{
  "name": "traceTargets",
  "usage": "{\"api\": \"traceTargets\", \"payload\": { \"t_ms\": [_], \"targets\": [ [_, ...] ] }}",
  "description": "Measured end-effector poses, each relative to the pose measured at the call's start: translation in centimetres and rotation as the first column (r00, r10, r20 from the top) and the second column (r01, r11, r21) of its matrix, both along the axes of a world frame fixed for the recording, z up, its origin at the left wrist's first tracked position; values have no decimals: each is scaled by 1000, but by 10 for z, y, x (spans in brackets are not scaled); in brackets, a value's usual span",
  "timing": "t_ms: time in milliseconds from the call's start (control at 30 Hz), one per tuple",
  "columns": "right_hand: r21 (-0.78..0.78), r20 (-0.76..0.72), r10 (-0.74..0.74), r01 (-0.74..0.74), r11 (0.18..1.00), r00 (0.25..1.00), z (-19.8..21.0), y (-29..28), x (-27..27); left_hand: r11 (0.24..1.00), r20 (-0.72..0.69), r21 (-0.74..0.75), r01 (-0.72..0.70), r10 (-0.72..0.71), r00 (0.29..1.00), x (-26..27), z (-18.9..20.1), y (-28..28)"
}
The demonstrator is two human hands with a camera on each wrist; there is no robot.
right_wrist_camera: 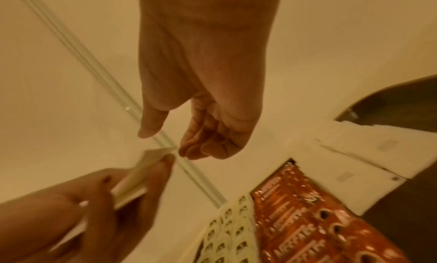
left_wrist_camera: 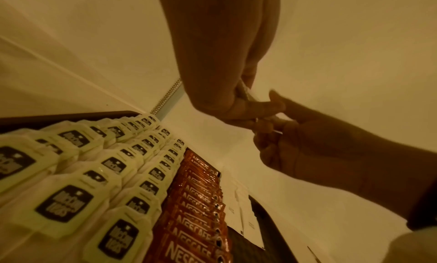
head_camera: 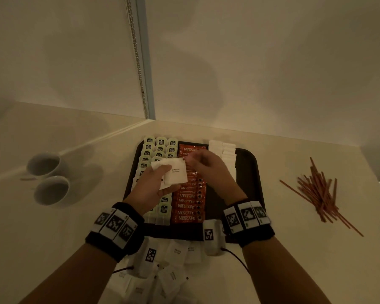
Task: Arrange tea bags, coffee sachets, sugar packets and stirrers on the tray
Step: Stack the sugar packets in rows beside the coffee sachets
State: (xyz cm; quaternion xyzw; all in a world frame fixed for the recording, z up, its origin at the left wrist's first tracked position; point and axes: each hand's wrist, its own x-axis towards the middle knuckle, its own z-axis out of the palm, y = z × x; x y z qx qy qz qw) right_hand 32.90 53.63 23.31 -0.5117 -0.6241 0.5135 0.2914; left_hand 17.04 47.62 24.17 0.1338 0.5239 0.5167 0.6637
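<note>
Loose sugar packets (head_camera: 162,279); tray (head_camera: 253,172) perhaps three-quarters filled.

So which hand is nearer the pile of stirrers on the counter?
Right. The right hand is over the tray's middle, on the stirrers' side; the left hand holds sugar packets farther away.

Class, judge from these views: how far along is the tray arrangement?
Done: green-labelled tea bags and red coffee sachets fill rows on the dark tray. In hand: left hand grips white sugar packets; right hand reaches them. Left: loose packets, brown stirrers.
</note>
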Motion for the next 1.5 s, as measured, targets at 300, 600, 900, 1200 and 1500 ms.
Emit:
{"api": "traceTargets", "payload": {
  "t_ms": [300, 600, 900, 1200, 1500],
  "targets": [
    [-103, -99, 15, -25, 994, 995, 5, -22, -8, 993, -180, 115, 22, -2, 984, 0, 0, -2],
    [38, -11, 13, -13, 999, 1000, 17, -15, 6, 969, -284, 47, 243, -220, 933, 1, -2, -4],
    [-199, -251, -180, 131, 971, 951, -1, -26, 17, 987, -183, 28, 160, -152, 971, 5, -10, -4],
    [-148, 239, -369, 409, 900, 898, -60, -6, 87, 998, 82, -64, 24, -18, 996, -25, -18, -9],
    [-87, 391, -352, 415, 906, 851, -92, 11, 78, 993, 48, -110, 41, -36, 998, -26, -19, -7]
  ]
}}
